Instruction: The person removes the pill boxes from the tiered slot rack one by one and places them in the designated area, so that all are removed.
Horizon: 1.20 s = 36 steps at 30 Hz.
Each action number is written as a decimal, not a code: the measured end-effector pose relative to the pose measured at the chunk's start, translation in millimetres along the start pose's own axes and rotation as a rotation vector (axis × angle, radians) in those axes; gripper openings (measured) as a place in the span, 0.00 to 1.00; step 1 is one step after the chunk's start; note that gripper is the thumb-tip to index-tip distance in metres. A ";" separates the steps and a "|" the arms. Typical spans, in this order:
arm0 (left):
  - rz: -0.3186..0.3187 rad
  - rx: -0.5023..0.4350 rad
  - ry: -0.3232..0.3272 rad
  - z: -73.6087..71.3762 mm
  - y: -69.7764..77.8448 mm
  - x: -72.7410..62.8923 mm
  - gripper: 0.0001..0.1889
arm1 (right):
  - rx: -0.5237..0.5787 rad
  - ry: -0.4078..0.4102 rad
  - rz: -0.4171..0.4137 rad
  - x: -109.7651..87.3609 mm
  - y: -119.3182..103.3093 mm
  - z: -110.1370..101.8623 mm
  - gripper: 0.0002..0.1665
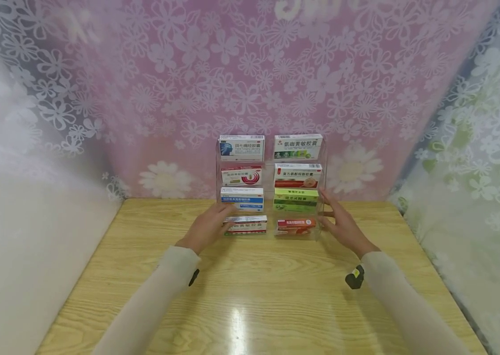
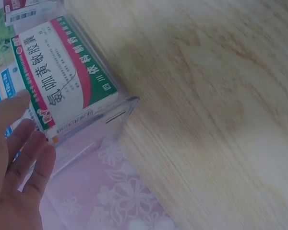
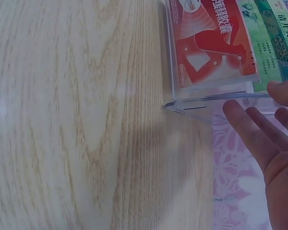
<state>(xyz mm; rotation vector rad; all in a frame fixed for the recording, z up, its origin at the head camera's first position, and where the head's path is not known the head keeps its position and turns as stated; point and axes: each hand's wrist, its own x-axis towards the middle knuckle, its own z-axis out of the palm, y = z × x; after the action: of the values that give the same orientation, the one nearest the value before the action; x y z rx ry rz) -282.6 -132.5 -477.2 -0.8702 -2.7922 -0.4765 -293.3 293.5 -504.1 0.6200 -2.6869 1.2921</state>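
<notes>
The left hand (image 1: 205,228) and the right hand (image 1: 342,228) flanked the clear rack (image 1: 269,177), which stood between them on the wooden table (image 1: 294,296) with eight medicine boxes in two columns. Neither hand was closed round anything: the fingers lay loosely extended along the rack's sides, thumbs toward its front. How firmly they pressed could not be told.

Just inside the left thumb sat a white, red and green box (image 2: 67,62), with a blue-and-white box (image 1: 243,201) above it. Just inside the right hand were a red box (image 3: 211,43) and, above it, a green box (image 1: 296,201).

With both columns filled, the step in hand seemed to be steadying or squaring the loaded rack. Any shift called for light, even pressure from both palms so that the boxes stayed seated; letting go called for drawing the fingers outward, clear of the plastic edges.
</notes>
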 end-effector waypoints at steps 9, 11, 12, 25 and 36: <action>0.032 0.064 0.054 11.8 -2.7 -0.4 0.21 | -0.043 -0.001 0.013 -0.6 0.2 1.0 0.55; 0.046 0.074 0.074 13.9 -4.0 -0.4 0.21 | -0.031 -0.004 0.015 -0.4 0.6 1.6 0.55; 0.052 0.080 0.083 15.1 -5.2 -0.5 0.21 | -0.025 -0.007 0.015 -0.4 0.8 1.8 0.54; 0.136 -0.077 0.197 -15.0 -8.0 -6.0 0.17 | 0.022 -0.032 0.045 -3.2 1.5 1.1 0.54; 0.000 -0.256 0.030 -41.7 -32.6 -42.3 0.15 | 0.001 -0.024 0.040 -3.4 -0.4 2.7 0.55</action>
<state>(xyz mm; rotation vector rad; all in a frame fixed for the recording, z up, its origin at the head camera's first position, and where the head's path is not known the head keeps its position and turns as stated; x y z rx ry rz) -264.0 -194.6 -457.4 -0.9029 -2.7432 -0.8546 -289.9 292.3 -506.4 0.5886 -2.7320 1.3034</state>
